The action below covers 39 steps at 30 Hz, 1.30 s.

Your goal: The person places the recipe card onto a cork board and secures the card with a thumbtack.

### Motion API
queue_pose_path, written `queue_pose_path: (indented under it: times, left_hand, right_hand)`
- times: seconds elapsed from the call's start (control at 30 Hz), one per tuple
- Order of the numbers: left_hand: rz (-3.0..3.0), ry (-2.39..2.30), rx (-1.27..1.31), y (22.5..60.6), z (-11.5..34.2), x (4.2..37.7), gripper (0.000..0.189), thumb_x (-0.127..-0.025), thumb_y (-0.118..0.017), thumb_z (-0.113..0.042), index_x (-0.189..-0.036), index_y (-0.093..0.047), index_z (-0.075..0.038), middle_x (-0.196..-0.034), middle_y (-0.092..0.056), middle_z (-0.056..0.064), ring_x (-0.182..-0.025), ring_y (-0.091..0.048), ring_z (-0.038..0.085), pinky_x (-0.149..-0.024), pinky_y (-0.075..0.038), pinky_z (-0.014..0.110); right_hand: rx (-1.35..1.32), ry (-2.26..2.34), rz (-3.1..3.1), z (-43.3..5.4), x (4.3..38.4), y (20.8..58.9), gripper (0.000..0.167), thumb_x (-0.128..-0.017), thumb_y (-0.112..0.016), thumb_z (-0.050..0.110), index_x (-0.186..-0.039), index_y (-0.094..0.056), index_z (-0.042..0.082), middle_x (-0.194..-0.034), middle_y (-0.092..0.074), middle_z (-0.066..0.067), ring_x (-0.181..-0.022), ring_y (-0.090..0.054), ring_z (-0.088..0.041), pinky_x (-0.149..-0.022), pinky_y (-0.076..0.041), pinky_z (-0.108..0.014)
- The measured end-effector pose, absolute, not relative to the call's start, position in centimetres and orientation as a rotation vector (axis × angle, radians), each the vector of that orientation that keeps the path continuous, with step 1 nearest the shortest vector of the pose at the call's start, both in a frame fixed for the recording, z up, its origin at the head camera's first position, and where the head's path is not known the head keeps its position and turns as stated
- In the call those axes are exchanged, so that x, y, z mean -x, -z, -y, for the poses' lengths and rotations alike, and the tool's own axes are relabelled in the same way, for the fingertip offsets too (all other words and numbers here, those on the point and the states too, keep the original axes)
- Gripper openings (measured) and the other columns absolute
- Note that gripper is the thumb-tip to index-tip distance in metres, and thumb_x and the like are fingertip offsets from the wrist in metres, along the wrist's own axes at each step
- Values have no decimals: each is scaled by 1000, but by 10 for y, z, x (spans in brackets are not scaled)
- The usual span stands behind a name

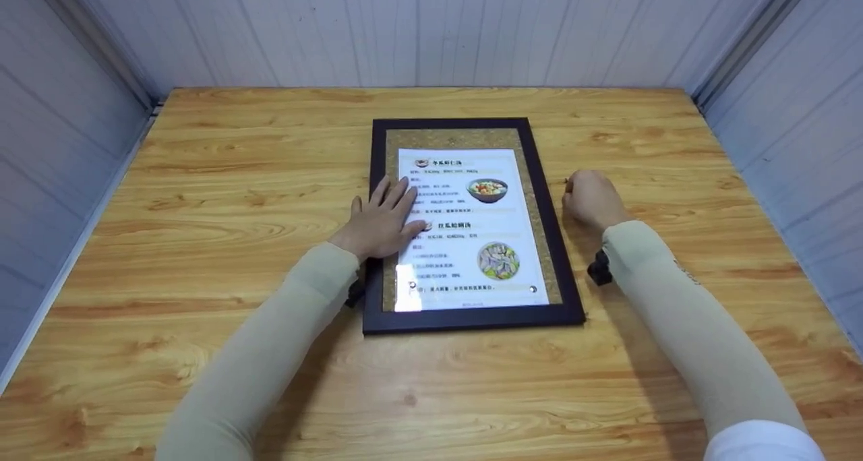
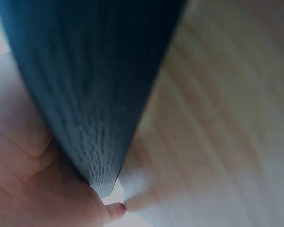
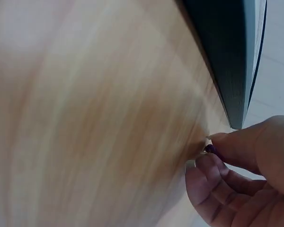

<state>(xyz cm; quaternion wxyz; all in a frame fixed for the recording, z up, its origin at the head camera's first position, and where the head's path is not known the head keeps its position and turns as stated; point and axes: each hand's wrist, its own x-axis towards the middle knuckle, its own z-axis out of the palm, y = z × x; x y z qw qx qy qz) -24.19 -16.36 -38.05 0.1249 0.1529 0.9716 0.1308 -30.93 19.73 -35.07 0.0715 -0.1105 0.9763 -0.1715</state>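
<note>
With fingers straight and spread, your left hand [image 1: 381,222] rests on the framed board [image 1: 472,318], near the far edge of the bench [image 1: 222,198]. Right of it, your right hand [image 1: 594,199] pinches one small dark object [image 3: 209,148].

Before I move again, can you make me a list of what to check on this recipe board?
1. Framed corkboard flat on the table: ok.
2. Left grip resting over the left side of the recipe sheet: ok.
3. Right grip pinching a small purple object: ok.
4. Whether that object has a sharp point: cannot tell, too small.
5. Round pin-like dots near both lower sheet corners: ok.
6. Dots near both upper corners: not ok, none shows.
</note>
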Motion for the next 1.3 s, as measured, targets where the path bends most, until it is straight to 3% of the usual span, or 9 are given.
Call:
queue_pose_path:
  times: [0.13,0.27,0.37,0.43,0.5,0.6,0.8,1.07,1.3]
  left_hand:
    - [-2831,-368,-439,380,161,242,75,-103,-28,-60,-161,-6,-18,-166,5,2,-150,13,30,-111,-2,68]
    - [-2840,-368,-443,379,159,242,75,-103,-28,-60,-161,-6,-18,-166,4,3,-150,12,30,-111,-2,69]
    - [-2841,-367,-445,378,159,242,74,-103,-28,-59,-161,-6,-18,-166,4,3,-150,11,30,-111,-2,69]
    - [-2837,-360,-447,379,160,242,74,-103,-27,-59,-161,-6,-18,-166,5,2,-150,12,30,-111,-2,69]
    - [-2836,-359,-451,379,161,242,74,-103,-27,-58,-161,-6,-17,-166,5,3,-150,12,30,-110,-3,69]
    - [-2838,-355,-451,379,161,243,74,-103,-27,-58,-161,-6,-18,-166,5,2,-150,12,29,-110,-3,69]
    - [-2837,-353,-452,379,164,243,74,-103,-27,-58,-161,-5,-18,-166,5,3,-150,12,30,-110,-3,70]
    - [-2833,-349,-438,377,163,243,74,-103,-28,-59,-161,-6,-19,-166,4,2,-150,11,30,-111,-4,69]
    - [-2832,-355,-435,380,162,243,74,-103,-28,-59,-161,-7,-19,-166,4,2,-150,11,30,-111,-4,69]
  right_hand:
    - [277,504,-2921,-200,312,348,29,-93,-49,1,-68,-63,0,-60,-53,-8,-53,-42,-20,-54,-38,-34]
    - [280,471,-2886,-203,314,342,34,-91,-52,0,-58,-59,3,-48,-40,0,-46,-33,-14,-50,-35,-32]
    - [280,484,-2840,-204,314,337,23,-91,-55,0,-73,-70,-3,-59,-58,-8,-52,-48,-18,-56,-44,-36]
    - [270,487,-2810,-204,313,335,19,-90,-56,0,-90,-74,-7,-78,-69,-18,-66,-58,-25,-66,-49,-41]
    - [267,484,-2784,-202,313,334,21,-90,-56,-1,-100,-72,-9,-95,-70,-24,-79,-62,-29,-75,-51,-46]
    - [270,484,-2767,-199,314,334,24,-90,-56,1,-107,-69,-10,-109,-66,-28,-83,-59,-31,-77,-50,-46]
    - [254,596,-2742,-191,315,333,26,-91,-56,1,-114,-63,-9,-105,-62,-24,-80,-57,-27,-67,-48,-37]
    - [245,878,-2773,-180,316,334,20,-100,-51,1,-115,-63,-5,-115,-61,-22,-102,-59,-32,-86,-48,-44]
    - [254,1105,-2790,-168,315,345,17,-101,-56,5,-112,-66,-2,-110,-65,-16,-98,-61,-26,-78,-49,-32]
